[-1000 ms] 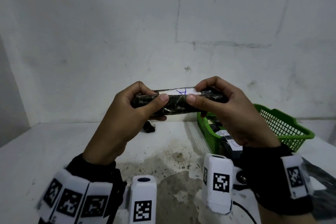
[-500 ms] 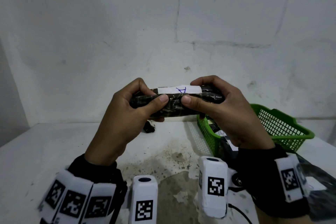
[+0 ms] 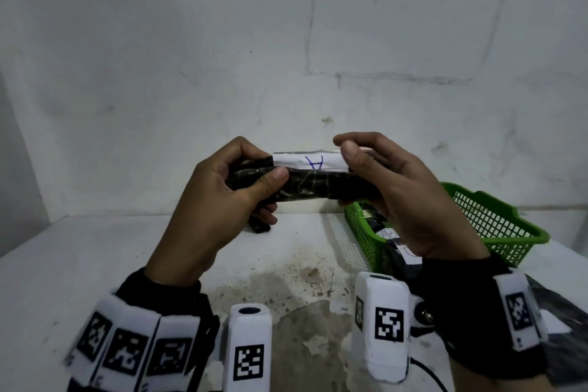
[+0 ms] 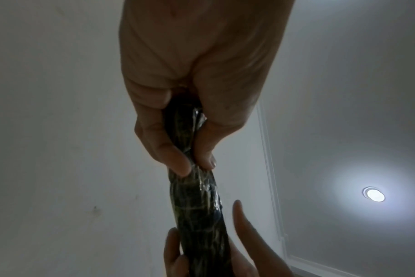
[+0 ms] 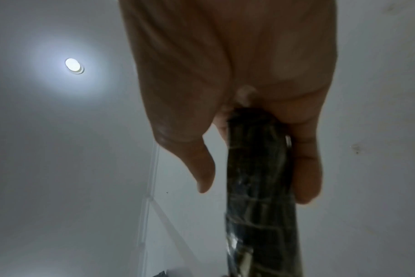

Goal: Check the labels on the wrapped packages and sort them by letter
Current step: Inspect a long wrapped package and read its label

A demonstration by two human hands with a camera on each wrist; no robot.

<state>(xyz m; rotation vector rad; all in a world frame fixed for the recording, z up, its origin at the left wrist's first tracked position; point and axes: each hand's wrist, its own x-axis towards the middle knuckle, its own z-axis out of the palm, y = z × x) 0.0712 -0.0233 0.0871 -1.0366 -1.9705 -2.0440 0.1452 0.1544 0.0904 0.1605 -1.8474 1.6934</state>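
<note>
A dark wrapped package [image 3: 318,189] is held level above the table between both hands. Its white label [image 3: 310,162] faces up toward me and carries a blue handwritten letter that looks like an A. My left hand [image 3: 251,175] pinches the left end between thumb and fingers, also plain in the left wrist view [image 4: 194,165] on the package [image 4: 197,196]. My right hand [image 3: 345,178] has its fingers curled behind the right end. Its thumb is lifted near the label's edge, off the package [image 5: 258,178] in the right wrist view.
A green mesh basket [image 3: 525,234] stands at the right on the white table [image 3: 95,264], with labelled dark packages [image 3: 389,234] inside. A small dark package [image 3: 259,227] lies on the table behind my left hand. A white mesh edge [image 3: 345,242] lies beside the basket.
The package has been rolled so that the label shows more fully toward me. My right thumb has come off the package's front and moved up to the label's right end.
</note>
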